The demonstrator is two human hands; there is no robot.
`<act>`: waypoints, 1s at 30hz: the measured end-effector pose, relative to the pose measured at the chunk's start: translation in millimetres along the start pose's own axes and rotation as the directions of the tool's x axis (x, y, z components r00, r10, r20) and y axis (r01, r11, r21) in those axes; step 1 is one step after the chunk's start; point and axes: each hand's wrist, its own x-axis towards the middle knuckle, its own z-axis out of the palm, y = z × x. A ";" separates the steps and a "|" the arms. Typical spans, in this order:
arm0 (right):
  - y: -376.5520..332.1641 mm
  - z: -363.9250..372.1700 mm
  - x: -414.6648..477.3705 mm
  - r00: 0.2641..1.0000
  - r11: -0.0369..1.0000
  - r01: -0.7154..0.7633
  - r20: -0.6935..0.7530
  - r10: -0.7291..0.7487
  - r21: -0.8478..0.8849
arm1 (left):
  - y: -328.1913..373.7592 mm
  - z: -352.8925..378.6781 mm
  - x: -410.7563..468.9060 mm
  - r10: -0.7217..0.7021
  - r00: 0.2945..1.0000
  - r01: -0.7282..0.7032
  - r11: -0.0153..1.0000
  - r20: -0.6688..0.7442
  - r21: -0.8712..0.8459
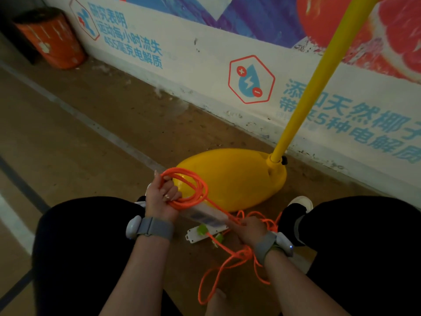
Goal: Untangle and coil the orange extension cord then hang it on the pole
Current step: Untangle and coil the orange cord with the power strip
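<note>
The person crouches over the floor with the work between the knees. The left hand is curled round a bundle of finished loops of the orange extension cord, the coil standing out forward and to the right of the fist, just in front of the yellow base. From that coil a single taut strand runs down and to the right to the right hand, whose fingers are closed on it, so the line between the two hands slopes from upper left to lower right. Behind and below the right hand the rest of the cord lies loose on the floor, knotted near the wrist and trailing in one long open loop towards the person. A white socket strip with green parts lies on the floor between the hands; a paler bar above it is too blurred to name. The pole rises from the far right end of the base and leans away up to the right, against the printed wall. It is nearer the right hand than the left, yet the coil sits in the left, so hanging would likely mean carrying the bundle across to the right and upward. The job looks partly done: some loops gathered, a tangle left to feed through
</note>
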 end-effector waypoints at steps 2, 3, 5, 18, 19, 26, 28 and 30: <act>4.3 -4.9 -1.8 0.996 0.992 -0.088 -0.004 0.088 -0.094 | 6.7 2.4 -0.3 0.131 0.984 -0.128 0.991 -0.117 0.033; 5.6 -7.3 -1.2 0.993 0.988 -0.120 0.001 0.121 -0.094 | 9.5 5.2 -0.1 0.204 0.961 -0.194 0.978 -0.186 0.070; 0.9 -12.7 -4.4 0.996 0.991 -0.073 -0.063 0.066 -0.114 | 9.5 5.8 3.4 0.352 0.878 -0.281 0.928 -0.326 0.245; -73.3 -6.4 -51.5 0.792 0.750 0.587 0.411 -0.452 -0.305 | -43.5 -31.1 24.2 0.609 0.775 -0.089 0.369 -0.168 0.925; -75.5 -9.2 -51.3 0.770 0.738 0.612 0.423 -0.477 -0.282 | -49.8 -32.1 22.0 0.586 0.797 -0.064 0.326 -0.148 0.943; -73.3 -20.4 -42.1 0.791 0.812 0.581 0.194 -0.581 0.061 | -65.9 -15.2 -6.5 -0.037 0.994 -0.094 0.176 0.102 0.980; -70.3 -23.9 -37.0 0.806 0.809 0.581 0.079 -0.587 0.084 | -63.9 -15.9 -9.2 -0.190 0.976 -0.055 0.247 0.104 0.967; -65.8 -29.8 -31.3 0.812 0.812 0.583 -0.047 -0.581 0.031 | -66.0 -9.4 -17.1 -0.386 0.918 0.066 0.362 0.085 0.930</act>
